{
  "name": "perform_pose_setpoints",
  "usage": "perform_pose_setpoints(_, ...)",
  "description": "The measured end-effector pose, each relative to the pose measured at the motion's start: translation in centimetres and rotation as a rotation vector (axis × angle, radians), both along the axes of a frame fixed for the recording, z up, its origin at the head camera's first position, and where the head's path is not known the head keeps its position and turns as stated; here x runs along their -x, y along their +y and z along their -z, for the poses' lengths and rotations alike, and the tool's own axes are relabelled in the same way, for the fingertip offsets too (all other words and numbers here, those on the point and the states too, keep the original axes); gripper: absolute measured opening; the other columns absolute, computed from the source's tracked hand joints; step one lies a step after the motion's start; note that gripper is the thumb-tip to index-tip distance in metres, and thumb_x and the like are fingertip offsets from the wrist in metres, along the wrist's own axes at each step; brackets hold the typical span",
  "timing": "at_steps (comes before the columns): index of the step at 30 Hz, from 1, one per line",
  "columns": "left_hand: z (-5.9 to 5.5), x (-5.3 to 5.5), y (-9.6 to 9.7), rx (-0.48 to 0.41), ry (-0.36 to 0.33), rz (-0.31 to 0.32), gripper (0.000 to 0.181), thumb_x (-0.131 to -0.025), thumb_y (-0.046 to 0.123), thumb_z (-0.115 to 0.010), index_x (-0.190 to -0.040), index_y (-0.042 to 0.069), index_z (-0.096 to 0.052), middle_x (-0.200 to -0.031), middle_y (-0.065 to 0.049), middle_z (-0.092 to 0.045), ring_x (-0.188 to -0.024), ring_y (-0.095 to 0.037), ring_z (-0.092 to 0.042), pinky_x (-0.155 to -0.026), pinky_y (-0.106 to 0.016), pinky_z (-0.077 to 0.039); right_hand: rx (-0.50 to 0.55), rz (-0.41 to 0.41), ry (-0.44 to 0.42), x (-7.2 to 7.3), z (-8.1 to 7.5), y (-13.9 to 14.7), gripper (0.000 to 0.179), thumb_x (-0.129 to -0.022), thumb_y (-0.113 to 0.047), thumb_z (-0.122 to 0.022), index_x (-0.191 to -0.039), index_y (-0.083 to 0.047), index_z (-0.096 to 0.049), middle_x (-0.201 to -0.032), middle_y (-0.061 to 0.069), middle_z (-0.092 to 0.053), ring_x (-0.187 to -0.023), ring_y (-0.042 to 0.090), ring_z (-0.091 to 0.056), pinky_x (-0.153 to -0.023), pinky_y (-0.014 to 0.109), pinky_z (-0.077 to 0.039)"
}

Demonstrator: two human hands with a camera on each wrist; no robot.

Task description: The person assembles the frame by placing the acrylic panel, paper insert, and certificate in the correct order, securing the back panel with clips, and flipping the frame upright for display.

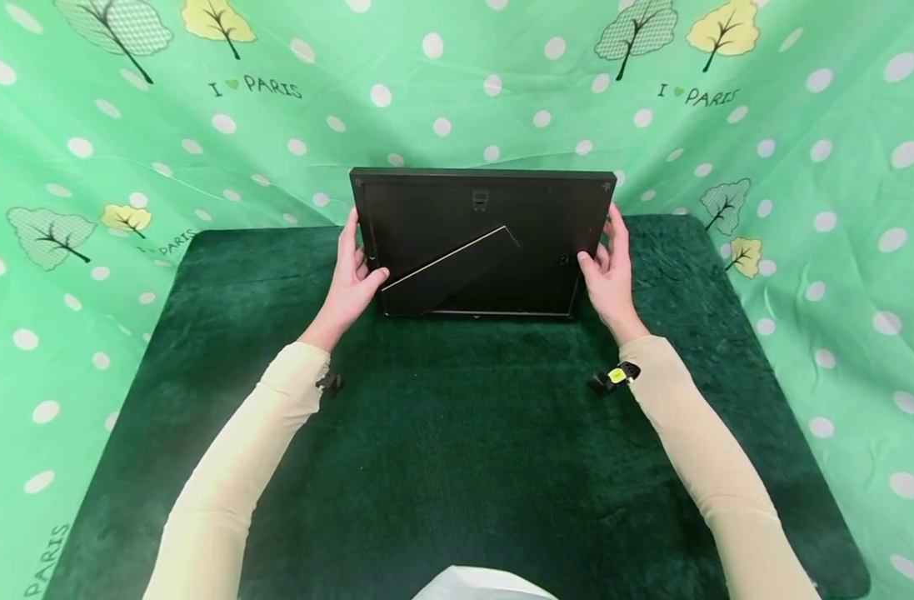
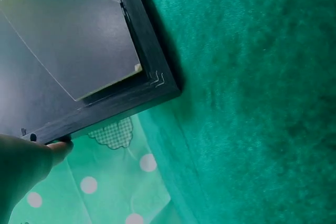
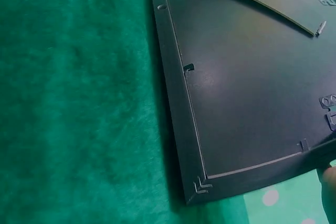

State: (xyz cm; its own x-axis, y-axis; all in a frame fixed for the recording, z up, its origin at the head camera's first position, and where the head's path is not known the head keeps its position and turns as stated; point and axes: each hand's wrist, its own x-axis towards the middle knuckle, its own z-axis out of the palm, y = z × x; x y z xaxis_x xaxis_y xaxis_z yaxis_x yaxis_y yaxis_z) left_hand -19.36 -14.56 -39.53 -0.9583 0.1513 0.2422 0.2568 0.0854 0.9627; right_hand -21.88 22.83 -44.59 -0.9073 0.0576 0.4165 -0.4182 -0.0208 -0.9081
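Note:
A black picture frame (image 1: 427, 208) stands near the far edge of the table with its back toward me, its top leaning away. Its lower edge meets the dark green cloth. My left hand (image 1: 352, 279) grips the left side, thumb on the back panel. On the opposite side my right hand (image 1: 609, 279) holds the edge the same way. A slanted stand flap (image 2: 73, 40) lies against the back in the left wrist view. Small metal clips and a hanger (image 3: 329, 111) show on the back panel in the right wrist view. The front of the frame is hidden.
Dark green plush cloth (image 1: 471, 433) covers the table. A light green curtain (image 1: 442, 92) with white dots and trees hangs behind it and at both sides. Small black devices (image 1: 329, 382) sit on both wrists. Something white (image 1: 482, 583) shows at the bottom edge.

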Motion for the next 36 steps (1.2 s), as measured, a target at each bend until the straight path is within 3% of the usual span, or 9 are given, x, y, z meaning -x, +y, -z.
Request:
perform_pose_setpoints(8, 0.2, -0.1, 0.1, -0.026, 0.028, 0.008, 0.085, -0.085, -0.021, -0.047, -0.154, 0.004, -0.003, -0.158, -0.011, -0.001, -0.141, -0.034, -0.023, -0.105, -0.054, -0.029, 0.002, -0.039, 0.016, -0.6, 0.2, 0.5, 0.074, -0.093, 0.014, -0.050, -0.155, -0.016, -0.020, -0.146, 0.010, -0.030, -0.115, 0.028, -0.052, -0.089, 0.028, -0.044)
perform_pose_setpoints(16, 0.4, -0.6, -0.3, 0.000, 0.081, 0.012, 0.084, -0.083, -0.024, -0.047, -0.153, 0.000, -0.007, -0.158, -0.015, -0.005, -0.138, -0.041, -0.026, -0.107, -0.055, -0.026, -0.092, -0.051, 0.023, -2.1, -1.7, 0.3, 0.072, -0.094, 0.011, -0.050, -0.154, -0.011, -0.016, -0.141, 0.016, -0.031, -0.117, 0.027, -0.052, -0.093, 0.032, -0.043)
perform_pose_setpoints(22, 0.6, -0.9, -0.9, 0.003, 0.107, 0.042, 0.086, -0.081, -0.026, -0.047, -0.153, -0.001, -0.008, -0.157, -0.018, -0.008, -0.137, -0.044, -0.026, -0.108, -0.057, -0.023, -0.111, -0.057, 0.033, -2.6, -1.8, 0.6, 0.070, -0.095, 0.010, -0.048, -0.153, -0.008, -0.014, -0.139, 0.013, -0.033, -0.113, 0.022, -0.054, -0.092, 0.030, -0.043)
perform_pose_setpoints(30, 0.7, -1.4, -1.0, -0.015, 0.128, 0.028, 0.084, -0.080, -0.027, -0.047, -0.152, -0.002, -0.012, -0.156, -0.018, -0.012, -0.136, -0.046, -0.026, -0.107, -0.059, -0.023, -0.179, 0.025, -0.006, -2.0, -0.7, 2.1, 0.051, -0.104, -0.008, -0.036, -0.153, -0.008, -0.021, -0.141, 0.011, -0.042, -0.122, 0.016, -0.043, -0.090, 0.029, -0.040)
perform_pose_setpoints(33, 1.1, -1.6, -1.4, -0.044, 0.146, 0.034, 0.083, -0.079, -0.029, -0.045, -0.151, -0.003, -0.014, -0.156, -0.019, -0.015, -0.135, -0.045, -0.028, -0.106, -0.059, -0.023, -0.136, 0.010, -0.034, -2.0, -0.9, 2.6, 0.048, -0.104, -0.013, -0.039, -0.152, -0.010, -0.031, -0.130, 0.005, -0.053, -0.113, 0.014, -0.052, -0.087, 0.026, -0.045)
perform_pose_setpoints(36, 1.9, -1.5, -2.0, -0.067, 0.149, 0.037, 0.081, -0.080, -0.029, -0.045, -0.151, -0.002, -0.016, -0.156, -0.017, -0.018, -0.136, -0.043, -0.029, -0.106, -0.060, -0.024, -0.033, -0.066, -0.022, -2.1, -1.1, 3.1, 0.044, -0.103, -0.010, -0.043, -0.147, -0.010, -0.042, -0.120, 0.003, -0.060, -0.104, 0.014, -0.059, -0.084, 0.024, -0.050)
